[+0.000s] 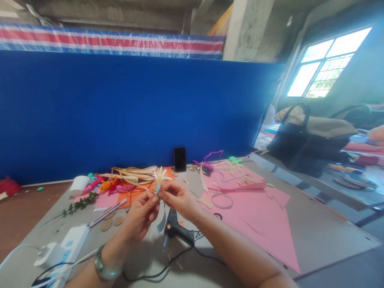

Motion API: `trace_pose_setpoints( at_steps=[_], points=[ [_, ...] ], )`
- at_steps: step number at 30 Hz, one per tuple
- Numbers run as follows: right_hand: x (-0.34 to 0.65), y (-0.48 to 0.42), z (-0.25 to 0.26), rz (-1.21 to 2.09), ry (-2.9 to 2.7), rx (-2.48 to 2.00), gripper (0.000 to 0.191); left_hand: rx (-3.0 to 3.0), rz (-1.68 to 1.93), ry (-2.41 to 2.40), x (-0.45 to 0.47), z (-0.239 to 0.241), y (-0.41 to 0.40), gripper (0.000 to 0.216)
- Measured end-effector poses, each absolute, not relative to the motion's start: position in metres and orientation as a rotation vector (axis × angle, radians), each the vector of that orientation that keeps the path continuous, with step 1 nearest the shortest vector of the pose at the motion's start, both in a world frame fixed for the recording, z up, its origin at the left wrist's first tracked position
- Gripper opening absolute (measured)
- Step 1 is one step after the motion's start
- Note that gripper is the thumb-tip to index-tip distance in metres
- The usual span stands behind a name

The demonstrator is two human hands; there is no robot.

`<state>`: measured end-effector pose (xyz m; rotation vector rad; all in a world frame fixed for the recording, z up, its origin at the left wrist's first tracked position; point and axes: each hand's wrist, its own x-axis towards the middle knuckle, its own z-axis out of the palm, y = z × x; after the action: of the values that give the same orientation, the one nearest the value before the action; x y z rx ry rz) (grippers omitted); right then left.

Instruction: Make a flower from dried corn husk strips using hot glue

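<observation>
A small pale flower (161, 176) with pointed, husk-like petals stands upright between my two hands at the middle of the table. My left hand (143, 212) is closed, thumb and forefinger pinching its light-blue lower end. From the other side my right hand (177, 198) pinches the same spot, fingertips meeting those of the left. The fingers hide most of the stem. A greyish-blue strip (162, 222) hangs below the hands. Just under them a black glue gun (177, 229) lies on the table. Behind the flower is a bundle of dry husk strips (135, 174).
Pink sheets (255, 224) cover the right of the table. A phone (180, 159) leans on the blue partition (135, 108). At left are a white cup (79, 185), a leafy sprig (79, 204), a lilac cutter-like tool (108, 213) and a power strip (73, 244). A black cord (168, 266) crosses the front.
</observation>
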<state>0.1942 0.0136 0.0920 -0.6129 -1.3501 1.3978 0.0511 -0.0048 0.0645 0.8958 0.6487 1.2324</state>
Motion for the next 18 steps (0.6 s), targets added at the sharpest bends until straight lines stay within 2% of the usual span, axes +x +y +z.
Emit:
trace_pose_setpoints(
  at_steps=[12,18],
  points=[
    [0.195,0.013,0.093,1.29,-1.41,-0.627,0.022,0.901,1.415,0.696,0.057,0.064,-0.011,0.038],
    [0.203,0.015,0.092,1.387,-1.507,-0.66,0.019,1.04,1.539,0.789,0.058,0.059,-0.012,0.033]
  ],
)
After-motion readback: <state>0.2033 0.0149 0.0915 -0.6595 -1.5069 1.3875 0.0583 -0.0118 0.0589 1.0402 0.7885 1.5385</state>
